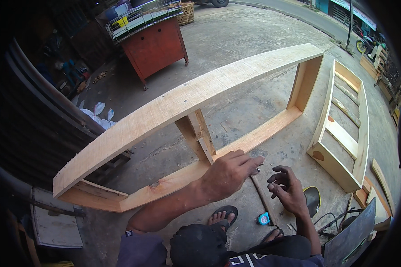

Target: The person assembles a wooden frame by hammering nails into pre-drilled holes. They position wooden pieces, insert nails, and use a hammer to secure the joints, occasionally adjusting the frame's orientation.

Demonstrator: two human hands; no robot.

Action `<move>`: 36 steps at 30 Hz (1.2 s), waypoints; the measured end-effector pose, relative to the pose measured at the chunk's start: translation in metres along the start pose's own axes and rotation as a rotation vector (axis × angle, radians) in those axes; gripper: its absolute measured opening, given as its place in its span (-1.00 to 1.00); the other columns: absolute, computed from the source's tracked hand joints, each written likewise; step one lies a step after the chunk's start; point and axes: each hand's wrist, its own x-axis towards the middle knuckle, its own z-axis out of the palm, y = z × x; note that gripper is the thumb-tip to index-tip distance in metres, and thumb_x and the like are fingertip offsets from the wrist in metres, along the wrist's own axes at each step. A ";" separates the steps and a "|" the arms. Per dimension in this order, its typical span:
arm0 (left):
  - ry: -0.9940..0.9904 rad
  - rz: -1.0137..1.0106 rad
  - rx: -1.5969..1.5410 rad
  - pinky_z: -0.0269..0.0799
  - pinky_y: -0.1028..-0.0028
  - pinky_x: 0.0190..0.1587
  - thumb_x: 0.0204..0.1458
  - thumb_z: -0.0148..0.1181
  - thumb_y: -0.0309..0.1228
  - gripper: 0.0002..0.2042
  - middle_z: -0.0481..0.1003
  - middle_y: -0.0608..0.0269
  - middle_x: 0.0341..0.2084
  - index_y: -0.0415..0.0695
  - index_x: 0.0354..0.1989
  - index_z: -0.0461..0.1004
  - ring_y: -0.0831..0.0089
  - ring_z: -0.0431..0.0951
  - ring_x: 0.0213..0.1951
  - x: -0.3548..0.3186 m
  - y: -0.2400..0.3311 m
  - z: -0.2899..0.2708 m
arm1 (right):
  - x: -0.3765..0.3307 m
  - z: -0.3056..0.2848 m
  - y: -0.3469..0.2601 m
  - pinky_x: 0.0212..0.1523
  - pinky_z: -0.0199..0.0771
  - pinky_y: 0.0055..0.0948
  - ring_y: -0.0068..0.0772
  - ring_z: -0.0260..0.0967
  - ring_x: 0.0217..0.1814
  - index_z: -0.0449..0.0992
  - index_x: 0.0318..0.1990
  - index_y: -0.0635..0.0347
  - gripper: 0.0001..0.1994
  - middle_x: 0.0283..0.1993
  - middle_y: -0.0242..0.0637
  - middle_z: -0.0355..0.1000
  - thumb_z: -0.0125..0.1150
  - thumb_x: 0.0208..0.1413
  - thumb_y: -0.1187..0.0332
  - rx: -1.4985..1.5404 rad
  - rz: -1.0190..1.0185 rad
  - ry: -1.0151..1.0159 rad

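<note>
A long wooden frame [191, 95] of pale planks stands on edge across the middle, with an upright divider [196, 133] inside it. My left hand [227, 173] is closed in front of the frame's lower plank, near the foot of that divider. A small shiny spot shows at its fingers; I cannot tell whether it is a ring or something held. Farther right, my right hand [287, 189] is raised with curled fingers, thumb and fingertips close together around a tiny pale thing. Between the hands, a slim wooden handle [263, 198] lies on the ground; its upper end is partly hidden.
By my feet lie a teal tape measure [263, 218] and a yellow-rimmed bowl [313, 200]. A second wooden frame [318, 155] with crosspieces rests at the right, near loose boards [382, 187]. A red wheeled cabinet [156, 49] stands beyond the large frame.
</note>
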 end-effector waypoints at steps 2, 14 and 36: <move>0.186 -0.241 -0.056 0.60 0.36 -0.15 0.17 0.29 -0.51 -0.77 0.65 0.09 -0.31 -0.28 -0.02 0.61 0.33 0.66 -0.28 0.006 -0.017 -0.047 | 0.007 0.018 0.065 -0.11 0.61 -0.14 0.00 0.62 -0.11 0.44 0.12 0.26 -0.61 -0.12 0.01 0.61 0.33 0.21 0.30 -0.244 -0.045 0.003; 0.576 -0.903 -0.230 0.51 0.58 -0.19 0.08 0.46 -0.49 -0.82 0.67 0.22 -0.42 -0.24 -0.22 0.58 0.59 0.63 -0.33 0.027 -0.134 -0.140 | -0.009 0.049 0.203 -0.30 0.64 -0.13 -0.07 0.63 -0.36 0.51 -0.01 0.37 -0.53 -0.34 0.07 0.58 0.35 0.00 0.21 -0.356 0.573 -0.187; 0.514 -0.987 -0.059 0.49 0.48 -0.21 0.02 0.51 -0.36 -0.79 0.72 0.25 -0.41 -0.13 -0.18 0.70 0.61 0.63 -0.37 0.031 -0.126 -0.141 | 0.121 0.004 -0.244 -0.25 0.56 -0.03 -0.09 0.58 -0.34 0.21 0.47 0.06 -0.47 -0.11 0.07 0.60 0.10 0.39 0.33 -0.700 -0.663 0.038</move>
